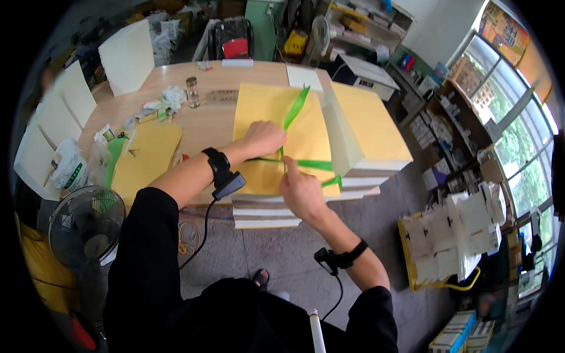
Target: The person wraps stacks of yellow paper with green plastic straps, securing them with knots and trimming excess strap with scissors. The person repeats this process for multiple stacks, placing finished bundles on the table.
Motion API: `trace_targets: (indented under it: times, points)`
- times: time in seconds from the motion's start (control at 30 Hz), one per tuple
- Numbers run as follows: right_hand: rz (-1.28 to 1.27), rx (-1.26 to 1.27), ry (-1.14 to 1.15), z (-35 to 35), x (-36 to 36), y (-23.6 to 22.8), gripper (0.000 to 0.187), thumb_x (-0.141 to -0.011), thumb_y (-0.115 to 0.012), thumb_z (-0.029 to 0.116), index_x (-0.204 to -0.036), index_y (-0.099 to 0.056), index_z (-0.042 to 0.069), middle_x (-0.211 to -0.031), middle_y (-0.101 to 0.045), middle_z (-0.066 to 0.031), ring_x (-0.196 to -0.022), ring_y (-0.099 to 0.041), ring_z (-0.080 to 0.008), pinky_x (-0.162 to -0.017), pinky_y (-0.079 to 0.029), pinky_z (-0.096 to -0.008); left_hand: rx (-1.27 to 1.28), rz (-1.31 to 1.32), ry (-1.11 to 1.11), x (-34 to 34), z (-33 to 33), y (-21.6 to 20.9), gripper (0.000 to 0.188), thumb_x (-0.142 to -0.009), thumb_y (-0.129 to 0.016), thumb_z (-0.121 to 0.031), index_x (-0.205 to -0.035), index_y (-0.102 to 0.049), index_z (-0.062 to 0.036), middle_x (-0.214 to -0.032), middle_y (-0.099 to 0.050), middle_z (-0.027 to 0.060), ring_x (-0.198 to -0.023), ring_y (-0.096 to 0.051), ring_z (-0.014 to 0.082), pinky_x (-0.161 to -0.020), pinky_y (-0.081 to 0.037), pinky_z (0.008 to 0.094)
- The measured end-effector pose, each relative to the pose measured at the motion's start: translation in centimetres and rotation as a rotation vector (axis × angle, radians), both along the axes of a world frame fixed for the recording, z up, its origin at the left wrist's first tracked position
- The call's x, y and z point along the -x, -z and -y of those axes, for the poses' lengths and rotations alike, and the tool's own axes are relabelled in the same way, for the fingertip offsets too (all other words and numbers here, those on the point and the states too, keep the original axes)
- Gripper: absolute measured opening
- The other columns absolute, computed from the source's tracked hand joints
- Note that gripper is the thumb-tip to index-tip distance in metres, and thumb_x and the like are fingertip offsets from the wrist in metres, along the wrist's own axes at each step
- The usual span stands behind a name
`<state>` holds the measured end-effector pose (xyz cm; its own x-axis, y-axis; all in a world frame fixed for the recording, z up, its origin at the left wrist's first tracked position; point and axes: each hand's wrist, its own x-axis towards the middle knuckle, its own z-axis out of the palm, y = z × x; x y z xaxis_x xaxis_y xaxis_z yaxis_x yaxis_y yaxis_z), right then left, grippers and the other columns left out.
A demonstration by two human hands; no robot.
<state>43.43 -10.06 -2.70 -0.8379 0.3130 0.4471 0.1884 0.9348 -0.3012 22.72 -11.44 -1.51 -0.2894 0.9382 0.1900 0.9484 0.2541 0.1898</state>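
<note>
Over the middle of a yellow-topped paper stack (256, 106), at the near edge of the worktop (203, 126), a green ribbon (315, 165) crosses itself, one end pointing to 12 o'clock, others to 3 and 4. At 11 o'clock from the crossing, the left hand (266, 139) is curled against the ribbon; whether its fingers pinch it I cannot tell. At 5 o'clock the right hand (303, 191) presses an extended index finger at the crossing, its other fingers folded, their grip unclear.

If that fingertip lifts or slides early, the crossing could go slack; too hard a pull could snap the ribbon or crease the top sheet. Uneven tension might drag the layers askew.

Close by at 2 o'clock stands another paper stack (371, 120). Farther out are a glass jar (192, 93) at 10, a yellow sheet (150, 167) at 9, and a loaded cart (450, 235) at 4.
</note>
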Motion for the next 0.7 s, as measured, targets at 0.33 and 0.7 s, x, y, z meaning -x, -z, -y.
trace_targets:
  times: [0.33, 0.7]
  points:
    - [-0.432, 1.245, 0.052, 7.6, -8.8, 9.6, 0.034, -0.105, -0.052, 0.01, -0.137, -0.057, 0.002, -0.069, -0.044, 0.0056, -0.062, -0.043, -0.0069, -0.06, -0.038, -0.0218, -0.292, 0.062, 0.038, 0.6, 0.5, 1.9, 0.033, -0.1, -0.048, -0.029, -0.083, -0.061, -0.0042, -0.084, -0.067, 0.0148, -0.077, -0.066, 0.0372, -0.067, -0.05, 0.051]
    - [-0.417, 2.146, -0.158, 9.3, -17.8, 34.2, 0.026, -0.105, -0.053, 0.03, -0.106, -0.063, 0.006, -0.058, -0.04, 0.0058, -0.053, -0.036, -0.006, -0.052, -0.032, -0.0224, -0.209, 0.272, 0.047, 2.1, 1.8, 1.3, 0.037, -0.102, -0.049, -0.039, -0.095, -0.068, -0.0074, -0.081, -0.067, 0.0117, -0.078, -0.066, 0.0321, -0.072, -0.05, 0.0419]
